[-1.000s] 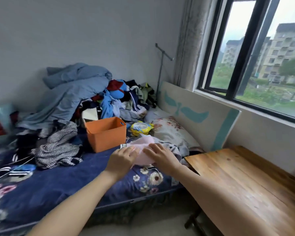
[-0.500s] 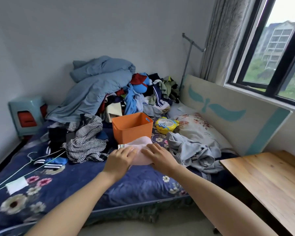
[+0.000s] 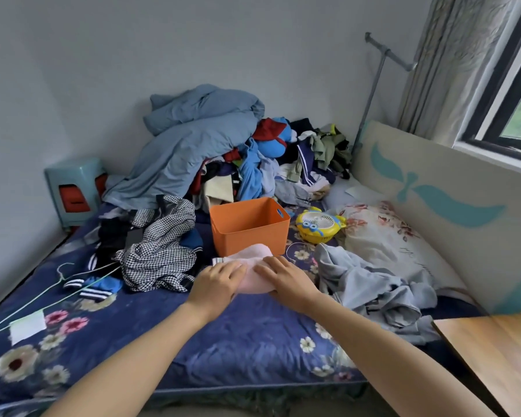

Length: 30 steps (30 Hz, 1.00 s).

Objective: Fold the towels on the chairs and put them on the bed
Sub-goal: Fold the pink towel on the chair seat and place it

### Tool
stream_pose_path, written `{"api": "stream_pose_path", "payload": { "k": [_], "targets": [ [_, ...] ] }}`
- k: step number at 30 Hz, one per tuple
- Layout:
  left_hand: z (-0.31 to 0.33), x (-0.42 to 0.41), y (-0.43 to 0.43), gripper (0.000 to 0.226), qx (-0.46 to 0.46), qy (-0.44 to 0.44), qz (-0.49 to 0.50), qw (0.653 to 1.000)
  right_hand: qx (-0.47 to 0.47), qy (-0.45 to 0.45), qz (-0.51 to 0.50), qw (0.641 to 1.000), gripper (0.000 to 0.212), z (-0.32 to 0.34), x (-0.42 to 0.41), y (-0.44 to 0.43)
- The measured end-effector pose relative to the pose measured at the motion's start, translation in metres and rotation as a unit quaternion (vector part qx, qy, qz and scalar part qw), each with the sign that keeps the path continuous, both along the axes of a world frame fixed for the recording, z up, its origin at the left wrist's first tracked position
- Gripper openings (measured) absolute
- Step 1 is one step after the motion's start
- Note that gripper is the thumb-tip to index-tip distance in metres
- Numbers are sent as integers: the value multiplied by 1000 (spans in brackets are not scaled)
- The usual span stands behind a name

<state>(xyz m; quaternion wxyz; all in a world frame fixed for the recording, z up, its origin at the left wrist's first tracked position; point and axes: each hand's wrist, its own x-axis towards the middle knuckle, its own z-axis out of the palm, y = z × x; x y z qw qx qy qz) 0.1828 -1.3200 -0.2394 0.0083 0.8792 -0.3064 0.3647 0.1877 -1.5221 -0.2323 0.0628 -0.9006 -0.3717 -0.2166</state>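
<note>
View: head camera, the only one, looking down across the bed.
Item: folded pale pink terry towel [image 3: 254,251], a compact bundle with a striped hem showing at its left end.
Location: on the navy floral-covered bed [image 3: 253,335], inward from the near edge, just in front of the orange plastic storage bin [image 3: 248,228] and apparently touching it.
Left hand [image 3: 220,281]: palm down on the towel's left part, fingers straight and close together, gripping nothing.
Right hand [image 3: 286,281]: palm down on the right part, fingers flat and slightly spread.
Purpose of hold: likely pressing the folds flat so the bundle does not spring open.
Neighbours: black-and-white houndstooth garment [image 3: 160,245] to the left, crumpled grey-blue garment [image 3: 370,284] to the right, both just beside the towel.
Stage: this towel appears folded and delivered; no chairs or further towels are identifiable.
</note>
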Motion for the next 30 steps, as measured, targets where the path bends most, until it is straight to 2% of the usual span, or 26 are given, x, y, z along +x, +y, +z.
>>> {"api": "stream_pose_path", "payload": {
  "k": [2,9,13,17,22,27,30],
  "targets": [
    [-3,22,-14,33,-1,1,0,1000,1,8,13,1000,66,-1,26,-14],
    [-33,66,-50,73,-7,113,42,993,-20,44,48,998,79,-29,86,-47],
    [-59,89,-52,64,19,184,63,981,6,95,63,993,79,-58,114,-49],
    [-73,112,-43,71,9,228,78,971,3,117,60,991,61,-69,140,-39],
    [-88,163,-24,77,-18,257,64,964,-16,129,67,989,75,-85,194,-19],
    [-99,232,4,83,-51,259,51,963,-26,149,51,987,64,-90,266,10],
    [-106,271,22,79,-52,256,39,964,-42,154,55,986,76,-95,304,26]
  ]
}}
